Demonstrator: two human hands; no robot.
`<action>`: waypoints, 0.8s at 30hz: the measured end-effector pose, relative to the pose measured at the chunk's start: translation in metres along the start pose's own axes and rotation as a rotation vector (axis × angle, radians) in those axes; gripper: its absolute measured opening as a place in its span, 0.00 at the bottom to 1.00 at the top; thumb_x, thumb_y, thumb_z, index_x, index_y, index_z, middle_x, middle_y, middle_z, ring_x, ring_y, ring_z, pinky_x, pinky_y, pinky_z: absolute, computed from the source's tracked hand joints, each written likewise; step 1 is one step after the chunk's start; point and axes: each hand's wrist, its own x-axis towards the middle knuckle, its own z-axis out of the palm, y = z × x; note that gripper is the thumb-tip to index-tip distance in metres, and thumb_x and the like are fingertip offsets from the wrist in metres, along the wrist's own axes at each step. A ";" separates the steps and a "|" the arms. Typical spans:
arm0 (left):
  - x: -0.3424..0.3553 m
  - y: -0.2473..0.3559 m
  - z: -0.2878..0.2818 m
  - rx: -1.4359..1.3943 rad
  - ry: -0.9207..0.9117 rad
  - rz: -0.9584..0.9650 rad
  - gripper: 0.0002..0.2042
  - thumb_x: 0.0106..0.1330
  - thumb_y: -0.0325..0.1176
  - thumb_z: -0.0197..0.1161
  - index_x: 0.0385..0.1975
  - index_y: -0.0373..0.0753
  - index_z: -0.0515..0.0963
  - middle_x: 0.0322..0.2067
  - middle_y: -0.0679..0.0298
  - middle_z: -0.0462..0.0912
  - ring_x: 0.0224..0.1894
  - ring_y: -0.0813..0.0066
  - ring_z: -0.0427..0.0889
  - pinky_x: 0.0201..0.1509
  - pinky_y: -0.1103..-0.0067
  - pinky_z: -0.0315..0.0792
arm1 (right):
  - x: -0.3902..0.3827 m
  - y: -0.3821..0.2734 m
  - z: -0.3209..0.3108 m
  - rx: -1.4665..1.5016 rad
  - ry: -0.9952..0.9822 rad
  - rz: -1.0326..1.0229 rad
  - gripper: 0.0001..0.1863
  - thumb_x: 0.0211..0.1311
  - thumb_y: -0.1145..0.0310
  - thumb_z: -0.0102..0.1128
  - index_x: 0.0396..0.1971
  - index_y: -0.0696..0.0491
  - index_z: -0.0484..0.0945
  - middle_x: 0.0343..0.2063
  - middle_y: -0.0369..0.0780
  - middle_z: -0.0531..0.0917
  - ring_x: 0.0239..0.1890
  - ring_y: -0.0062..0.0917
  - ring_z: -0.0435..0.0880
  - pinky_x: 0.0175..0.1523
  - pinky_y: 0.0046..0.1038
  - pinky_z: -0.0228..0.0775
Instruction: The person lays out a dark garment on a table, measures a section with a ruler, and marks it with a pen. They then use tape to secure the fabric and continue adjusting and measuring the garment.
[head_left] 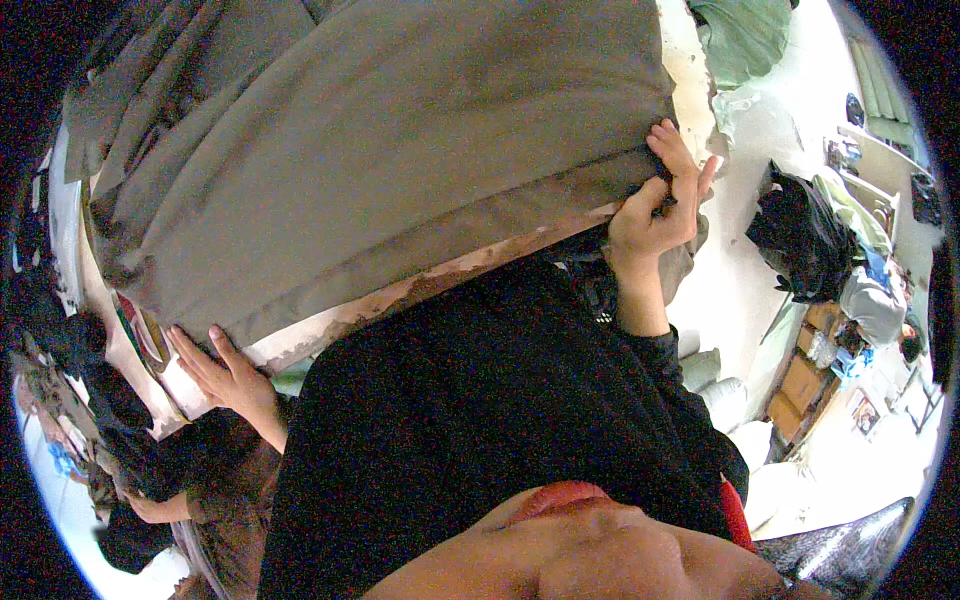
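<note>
— What lies ahead of your hands?
— A big grey-brown cloth (380, 150) spreads over the desk (440, 282), its long near edge running from your left hand (232, 380) up to your right hand (655, 215).
— What are the hands doing?
— Your right hand pinches the cloth's corner, fingers curled closed on it. Your left hand lies open and flat, fingertips touching the cloth's lower edge beside the desk's worn rim.

A pale floor (740, 290) brightly lit, with wooden crates (805, 375) and a black bag (800, 240) at right
</note>
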 end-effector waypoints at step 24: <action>-0.001 0.005 0.000 0.038 -0.008 -0.009 0.30 0.72 0.49 0.52 0.66 0.34 0.63 0.68 0.51 0.62 0.70 0.54 0.59 0.73 0.64 0.51 | 0.005 0.009 -0.012 0.133 0.044 0.063 0.20 0.48 0.83 0.43 0.39 0.56 0.82 0.44 0.44 0.85 0.52 0.33 0.82 0.73 0.45 0.45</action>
